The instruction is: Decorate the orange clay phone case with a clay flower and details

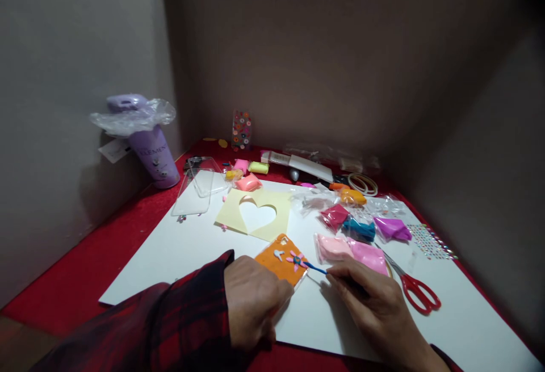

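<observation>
An orange clay-covered phone case [276, 259] lies tilted on the white board, with a camera cutout at its far corner. My left hand [255, 298] is closed on the case's near left edge; its fingertips are partly hidden. On the case sit a pink clay flower [291, 259] with a dark centre and a small pale blue clay piece [279, 255]. Between the fingers and thumb of my right hand [374, 298] is a thin blue modelling tool [319, 269]. Its tip meets the flower's right side, though whether it presses in I cannot tell.
Behind the case lies yellow paper [230, 213] with a heart cutout. Clear phone cases [191, 193] are at left, near a purple tumbler [153, 156]. Clay packets [360, 228], red-handled scissors [419, 292] and a rhinestone sheet [430, 241] lie right. Walls stand close around the table.
</observation>
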`<state>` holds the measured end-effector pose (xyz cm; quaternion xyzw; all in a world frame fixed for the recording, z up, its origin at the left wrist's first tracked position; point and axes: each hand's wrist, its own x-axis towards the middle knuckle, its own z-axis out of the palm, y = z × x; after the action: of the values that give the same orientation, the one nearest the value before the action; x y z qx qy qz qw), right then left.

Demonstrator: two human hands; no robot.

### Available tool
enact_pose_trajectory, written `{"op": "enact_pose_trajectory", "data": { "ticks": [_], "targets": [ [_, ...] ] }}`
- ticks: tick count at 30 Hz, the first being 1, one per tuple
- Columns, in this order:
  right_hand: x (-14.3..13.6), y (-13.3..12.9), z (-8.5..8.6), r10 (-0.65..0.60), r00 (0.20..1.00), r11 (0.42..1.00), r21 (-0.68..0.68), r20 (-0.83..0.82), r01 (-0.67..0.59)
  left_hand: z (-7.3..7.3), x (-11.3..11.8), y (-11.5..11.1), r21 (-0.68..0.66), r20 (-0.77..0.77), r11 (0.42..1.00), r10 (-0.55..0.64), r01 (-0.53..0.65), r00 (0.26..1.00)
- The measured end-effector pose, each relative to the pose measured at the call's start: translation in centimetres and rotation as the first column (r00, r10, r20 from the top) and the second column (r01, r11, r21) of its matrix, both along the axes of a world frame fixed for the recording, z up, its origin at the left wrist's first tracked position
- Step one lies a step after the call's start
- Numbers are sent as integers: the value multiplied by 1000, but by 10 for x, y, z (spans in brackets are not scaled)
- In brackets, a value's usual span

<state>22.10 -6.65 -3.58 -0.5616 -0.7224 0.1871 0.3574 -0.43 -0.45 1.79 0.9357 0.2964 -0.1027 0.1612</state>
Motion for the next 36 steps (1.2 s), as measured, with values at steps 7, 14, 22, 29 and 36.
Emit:
{"op": "enact_pose_trajectory", "data": {
  "ticks": [7, 14, 22, 29, 36],
  "targets": [
    [0, 0, -2, 26, 999, 999, 29, 21, -27, -2, -1, 0, 35, 15, 999, 2, -3, 1000],
    [0, 0, -2, 31, 999, 999, 34, 29, -32, -1, -1, 0, 24, 9, 1000, -8, 8, 1000],
    [0, -1, -2, 28, 999, 998, 48, 30, -29, -2, 0, 0, -8, 24, 1000, 14, -14, 1000],
    [0, 0, -3, 18, 999, 999, 27, 40, -19, -2, 0, 0, -3, 27, 1000, 3, -3, 1000],
    [-1, -2, -2, 14, 998, 1000, -15, 67, -13, -1, -1, 0, 5, 36, 1000, -13, 13, 999]
  ]
}}
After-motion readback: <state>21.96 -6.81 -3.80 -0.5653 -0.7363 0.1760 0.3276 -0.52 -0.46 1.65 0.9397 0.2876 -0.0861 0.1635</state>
